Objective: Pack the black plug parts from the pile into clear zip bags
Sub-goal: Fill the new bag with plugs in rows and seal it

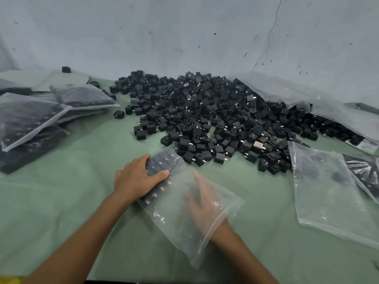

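Filling step: left hand (pixel 139 178) grips zip bag (pixel 180 234) over rowed plug parts (pixel 164 161), right hand (pixel 203 201) flat inside; next, more from pile (pixel 205 109)

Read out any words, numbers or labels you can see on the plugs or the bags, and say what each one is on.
No text here can be read.
Pale marks on some black plug parts: too small and blurred to read.
Silvery face on one part: nothing legible.
Clear zip bag being filled and packed bags: no print visible.
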